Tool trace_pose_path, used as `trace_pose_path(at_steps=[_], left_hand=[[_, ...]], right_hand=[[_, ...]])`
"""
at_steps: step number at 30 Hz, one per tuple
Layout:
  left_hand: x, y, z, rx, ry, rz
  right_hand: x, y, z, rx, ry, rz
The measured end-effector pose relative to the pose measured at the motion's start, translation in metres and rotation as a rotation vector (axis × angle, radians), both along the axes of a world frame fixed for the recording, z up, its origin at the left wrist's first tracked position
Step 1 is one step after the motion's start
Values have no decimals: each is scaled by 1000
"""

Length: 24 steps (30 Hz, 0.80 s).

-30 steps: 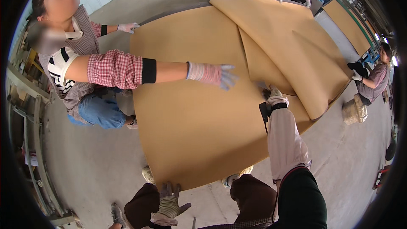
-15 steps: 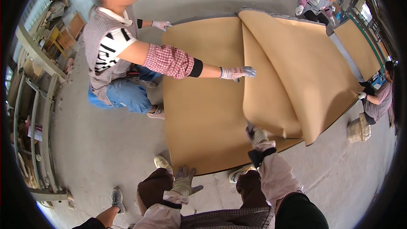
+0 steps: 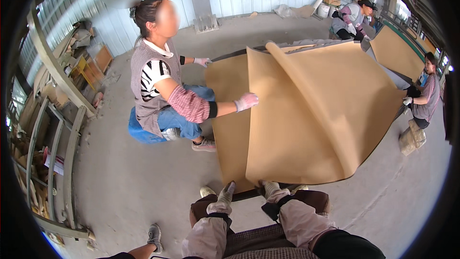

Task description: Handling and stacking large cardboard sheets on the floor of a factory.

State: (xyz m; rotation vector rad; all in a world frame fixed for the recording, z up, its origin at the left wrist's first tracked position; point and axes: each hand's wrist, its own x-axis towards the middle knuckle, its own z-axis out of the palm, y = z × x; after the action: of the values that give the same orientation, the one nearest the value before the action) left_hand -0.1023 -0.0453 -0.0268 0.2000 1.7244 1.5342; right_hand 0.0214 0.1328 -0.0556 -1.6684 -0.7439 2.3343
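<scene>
A large tan sheet [image 3: 306, 129] with a raised diagonal fold lies over another tan sheet [image 3: 231, 139]. Gloved, my right hand [image 3: 272, 191] is closed on the near left corner of the upper sheet. My left hand [image 3: 224, 197], also gloved, is at the near edge of the lower sheet, its thumb on top and its other fingers mostly hidden; it appears to pinch that edge. On the left, a seated co-worker's gloved hand [image 3: 247, 101] holds the left edge of the upper sheet. That person's other hand [image 3: 202, 62] touches the far left corner of the stack.
Two more co-workers are at the far right [image 3: 354, 17] and right [image 3: 426, 96] of the stack. Another tan panel [image 3: 395, 50] leans beyond it. A metal frame rack [image 3: 69, 168] stands at left, and a wrapped bucket [image 3: 412, 138] at right. A shoe [image 3: 154, 239] shows lower left.
The upper sheet's edge has moved left and toward me, covering more of the lower sheet. My right hand has come nearer with its corner. My left hand's spread fingers have drawn in. The view has tilted up.
</scene>
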Motion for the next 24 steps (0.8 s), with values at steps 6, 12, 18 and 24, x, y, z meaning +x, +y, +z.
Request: trace_pose_path(at_steps=[6,12,18,24], left_hand=[[2,-27,51,369,-658,305],[9,-24,40,105,-341,338],[-2,-33,-34,5,-100,224],[0,-26,-48,-63,-81,230]], right_hand=[[-16,-57,-80,475,-145,527],[-16,-87,-28,97,-54,513],[14,-91,59,8,48,509],[75,-58,129,158,14,649]])
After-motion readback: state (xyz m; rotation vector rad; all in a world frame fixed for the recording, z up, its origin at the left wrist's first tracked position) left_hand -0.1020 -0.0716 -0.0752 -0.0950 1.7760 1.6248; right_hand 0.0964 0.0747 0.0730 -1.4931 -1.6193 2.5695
